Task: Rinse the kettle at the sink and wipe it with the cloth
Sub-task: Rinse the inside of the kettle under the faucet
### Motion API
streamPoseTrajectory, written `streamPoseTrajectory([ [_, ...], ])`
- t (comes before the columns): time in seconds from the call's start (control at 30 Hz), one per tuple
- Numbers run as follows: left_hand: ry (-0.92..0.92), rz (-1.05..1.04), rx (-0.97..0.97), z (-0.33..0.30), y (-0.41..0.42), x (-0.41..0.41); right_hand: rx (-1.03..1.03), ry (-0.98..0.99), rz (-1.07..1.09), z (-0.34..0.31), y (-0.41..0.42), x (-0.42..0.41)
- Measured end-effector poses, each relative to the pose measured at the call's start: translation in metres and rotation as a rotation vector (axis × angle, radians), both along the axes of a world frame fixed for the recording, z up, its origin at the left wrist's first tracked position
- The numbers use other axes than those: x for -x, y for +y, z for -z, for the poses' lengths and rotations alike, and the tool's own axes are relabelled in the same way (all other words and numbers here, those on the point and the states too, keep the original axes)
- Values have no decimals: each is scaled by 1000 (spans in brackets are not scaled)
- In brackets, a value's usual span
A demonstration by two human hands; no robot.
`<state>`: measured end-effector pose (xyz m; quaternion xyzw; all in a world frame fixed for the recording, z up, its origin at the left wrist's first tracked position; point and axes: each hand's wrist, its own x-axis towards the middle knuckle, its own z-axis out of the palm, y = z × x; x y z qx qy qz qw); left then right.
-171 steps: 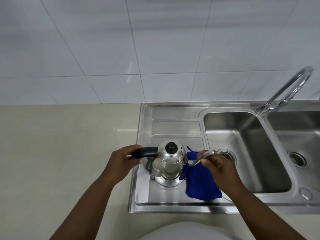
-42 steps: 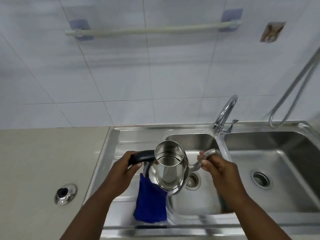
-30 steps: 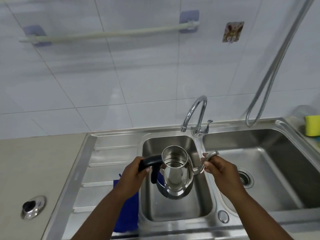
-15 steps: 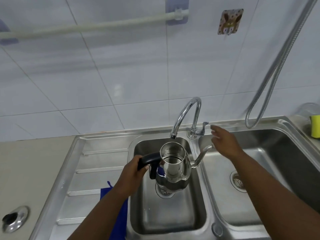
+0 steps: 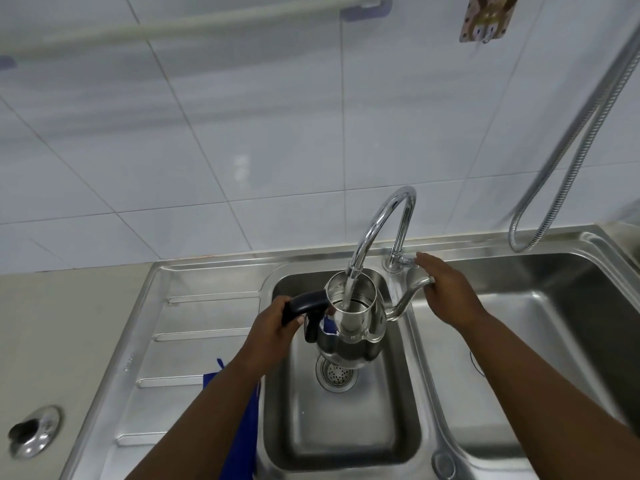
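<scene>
A shiny steel kettle (image 5: 353, 327) with no lid hangs over the left sink basin (image 5: 346, 431). My left hand (image 5: 273, 323) grips its black handle. Water runs from the curved tap (image 5: 381, 216) straight into the kettle's open mouth. My right hand (image 5: 446, 289) reaches over the kettle's thin spout, with its fingertips on the tap lever (image 5: 405, 260). The blue cloth (image 5: 247, 427) lies on the drainboard, partly hidden under my left forearm.
The kettle's lid (image 5: 31, 431) lies on the beige counter at the lower left. A second basin (image 5: 536, 341) is to the right. A metal hose (image 5: 571, 133) hangs down the tiled wall at the right. The ribbed drainboard (image 5: 194, 317) is on the left.
My right hand let go of the spout and went to the tap lever. Water now runs into the kettle, which my left hand has brought up under the tap.
</scene>
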<state>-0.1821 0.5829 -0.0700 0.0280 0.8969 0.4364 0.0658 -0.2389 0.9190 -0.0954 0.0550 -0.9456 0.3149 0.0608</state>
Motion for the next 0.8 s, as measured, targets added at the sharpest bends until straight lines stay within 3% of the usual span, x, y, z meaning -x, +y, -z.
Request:
streamPoseTrajectory([
  [0.2, 5, -16, -12, 5, -5, 7, 143, 161, 76, 9, -19, -31],
  [0.33, 1, -33, -11, 9, -8, 12, 447, -40, 125, 7, -42, -40],
  [0.8, -34, -47, -5, 18, -13, 21, 592, -129, 178, 19, -47, -27],
])
